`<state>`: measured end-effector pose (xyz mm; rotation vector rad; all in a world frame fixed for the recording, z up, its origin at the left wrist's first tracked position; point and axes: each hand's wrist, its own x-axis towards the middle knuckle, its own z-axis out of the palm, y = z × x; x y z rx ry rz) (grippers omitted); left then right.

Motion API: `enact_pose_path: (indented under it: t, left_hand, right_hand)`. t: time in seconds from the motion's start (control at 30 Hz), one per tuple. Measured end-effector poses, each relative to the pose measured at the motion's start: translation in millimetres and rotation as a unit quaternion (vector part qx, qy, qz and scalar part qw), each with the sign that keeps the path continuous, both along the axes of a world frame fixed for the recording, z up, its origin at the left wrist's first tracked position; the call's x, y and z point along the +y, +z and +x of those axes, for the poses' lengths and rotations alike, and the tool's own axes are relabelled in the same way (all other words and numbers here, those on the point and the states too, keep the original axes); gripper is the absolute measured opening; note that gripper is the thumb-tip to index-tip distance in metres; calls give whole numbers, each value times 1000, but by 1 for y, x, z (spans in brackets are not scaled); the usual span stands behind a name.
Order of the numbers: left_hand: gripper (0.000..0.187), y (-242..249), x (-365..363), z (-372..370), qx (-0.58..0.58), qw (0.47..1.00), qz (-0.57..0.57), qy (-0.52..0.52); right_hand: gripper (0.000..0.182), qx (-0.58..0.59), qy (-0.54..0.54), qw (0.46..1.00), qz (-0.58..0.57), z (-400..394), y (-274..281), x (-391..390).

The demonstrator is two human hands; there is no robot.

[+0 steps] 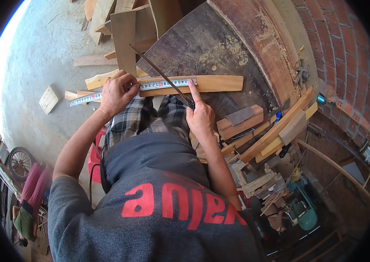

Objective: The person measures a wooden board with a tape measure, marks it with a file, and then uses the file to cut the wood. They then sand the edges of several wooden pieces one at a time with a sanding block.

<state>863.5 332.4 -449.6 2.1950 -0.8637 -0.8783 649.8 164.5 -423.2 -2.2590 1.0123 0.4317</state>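
A white measuring tape lies along a curved wooden piece, and its strip runs on to the left past the wood's end. My left hand pinches the tape beside the left end of the wood. My right hand has its index finger stretched onto the tape near its right end, while the other fingers are curled around the handle end of a long thin dark tool. That tool crosses over the tape and wood at a slant, pointing up and left.
A dark worktable bears sawdust and a curved plank. Wood offcuts lean at the top. At the right are wooden blocks, a brick wall and a green machine. A red stool stands below.
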Motion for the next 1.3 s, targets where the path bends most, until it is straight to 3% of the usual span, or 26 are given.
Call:
enact_pose_path:
  t: [0.73, 0.83, 0.9, 0.93, 0.97, 1.0, 1.1, 1.2, 1.3]
  left_hand:
    - [16, 0, -2, 3, 42, 999, 1, 8]
    - [16, 15, -6, 7, 44, 999, 31, -7]
    - [13, 28, -11, 8, 20, 999, 13, -28]
    - [13, 30, -15, 8, 17, 999, 10, -31]
    - [11, 34, -21, 8, -10, 996, -20, -86]
    - [10, 37, -29, 7, -38, 988, -51, -141]
    - [6, 36, -65, -9, -109, 951, -138, -255]
    - [9, 38, -110, -22, -124, 925, -165, -320]
    - [12, 50, -152, -37, -156, 891, -214, -368]
  right_hand:
    - [89, 26, 5, 1000, -1, 3, 6, 1]
    - [84, -4, -14, 1000, 9, 1, 9, -1]
    - [72, -87, -114, 986, 91, -2, 16, -3]
    - [66, -166, -130, 976, 49, -7, 10, -3]
    - [60, -245, -146, 959, 6, -7, 10, -3]
    - [58, -247, -155, 957, 2, -12, 15, -8]
    - [40, -222, -160, 962, 2, -28, 21, -28]
    - [33, -191, -200, 958, 74, -50, 35, -39]
    - [31, -144, -260, 954, 25, -81, 34, -47]
